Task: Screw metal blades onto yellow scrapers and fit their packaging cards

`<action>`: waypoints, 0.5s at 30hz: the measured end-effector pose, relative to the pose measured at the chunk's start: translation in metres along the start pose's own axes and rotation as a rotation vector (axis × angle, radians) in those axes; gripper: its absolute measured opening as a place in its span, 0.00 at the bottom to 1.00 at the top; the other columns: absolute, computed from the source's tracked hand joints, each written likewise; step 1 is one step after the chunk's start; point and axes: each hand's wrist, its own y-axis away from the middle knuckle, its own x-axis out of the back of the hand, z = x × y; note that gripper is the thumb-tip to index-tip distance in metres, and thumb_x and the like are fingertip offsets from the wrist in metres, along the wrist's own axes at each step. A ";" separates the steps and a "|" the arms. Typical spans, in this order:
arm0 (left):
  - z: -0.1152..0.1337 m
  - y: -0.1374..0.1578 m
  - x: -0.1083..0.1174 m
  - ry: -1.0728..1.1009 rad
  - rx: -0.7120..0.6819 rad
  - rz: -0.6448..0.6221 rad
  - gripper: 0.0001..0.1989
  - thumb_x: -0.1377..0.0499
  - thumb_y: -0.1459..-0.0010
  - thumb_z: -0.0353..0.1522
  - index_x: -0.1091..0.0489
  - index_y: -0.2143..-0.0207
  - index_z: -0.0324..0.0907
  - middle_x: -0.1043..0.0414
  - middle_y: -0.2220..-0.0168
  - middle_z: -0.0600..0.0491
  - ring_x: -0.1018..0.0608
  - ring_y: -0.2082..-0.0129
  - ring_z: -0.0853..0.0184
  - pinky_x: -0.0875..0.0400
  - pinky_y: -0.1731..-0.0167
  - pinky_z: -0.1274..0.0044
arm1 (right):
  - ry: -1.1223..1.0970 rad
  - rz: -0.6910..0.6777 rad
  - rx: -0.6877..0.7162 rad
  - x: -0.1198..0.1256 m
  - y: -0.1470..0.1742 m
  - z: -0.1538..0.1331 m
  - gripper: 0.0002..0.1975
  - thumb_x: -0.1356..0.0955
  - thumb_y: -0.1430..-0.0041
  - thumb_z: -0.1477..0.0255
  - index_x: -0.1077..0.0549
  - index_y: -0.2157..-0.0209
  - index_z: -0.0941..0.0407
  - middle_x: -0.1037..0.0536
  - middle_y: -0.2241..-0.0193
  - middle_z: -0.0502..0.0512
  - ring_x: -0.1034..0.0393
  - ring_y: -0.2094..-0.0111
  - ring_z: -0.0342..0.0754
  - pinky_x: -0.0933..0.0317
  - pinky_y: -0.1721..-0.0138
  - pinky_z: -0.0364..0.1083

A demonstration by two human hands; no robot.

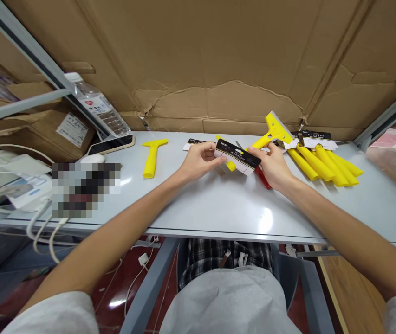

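Observation:
My left hand [201, 160] pinches the left edge of a black-and-white packaging card [237, 157], which is tilted above the table. In my right hand [273, 166] is a yellow scraper [277, 129], its wide head pointing up and away and its handle end meeting the card's right side. My right fingers also lie against the card. Beneath the hands lies something red [263, 178], partly hidden. A bit of yellow shows below the card, mostly covered. Another black-topped card [194, 143] lies behind my left hand. To the left, one yellow scraper [152, 158] lies alone.
Several yellow scrapers [323, 163] with black-and-white cards [314, 135] are piled at right. A phone [112, 144], a plastic bottle [102, 109] and white cables [37, 222] occupy the left. Cardboard [218, 60] walls the back; metal shelf posts stand either side.

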 end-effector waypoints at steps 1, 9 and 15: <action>0.000 0.001 -0.002 0.008 -0.002 0.028 0.23 0.23 0.49 0.49 0.24 0.66 0.42 0.17 0.60 0.47 0.15 0.58 0.59 0.18 0.53 0.65 | 0.003 -0.004 0.007 -0.002 0.003 0.001 0.31 0.20 0.49 0.55 0.34 0.53 0.54 0.18 0.58 0.54 0.20 0.59 0.46 0.22 0.56 0.46; 0.003 0.004 -0.014 0.052 -0.037 0.132 0.28 0.23 0.51 0.51 0.26 0.59 0.44 0.21 0.50 0.47 0.17 0.50 0.58 0.19 0.48 0.64 | 0.117 -0.095 0.017 -0.007 0.015 -0.002 0.31 0.18 0.54 0.52 0.25 0.57 0.58 0.19 0.52 0.61 0.22 0.52 0.48 0.24 0.55 0.44; -0.002 0.008 -0.017 0.247 0.218 -0.235 0.31 0.23 0.48 0.46 0.28 0.47 0.46 0.18 0.55 0.44 0.15 0.62 0.58 0.17 0.63 0.66 | 0.121 -0.107 0.029 -0.007 0.014 -0.001 0.31 0.18 0.54 0.52 0.27 0.58 0.56 0.20 0.55 0.59 0.23 0.52 0.50 0.24 0.55 0.46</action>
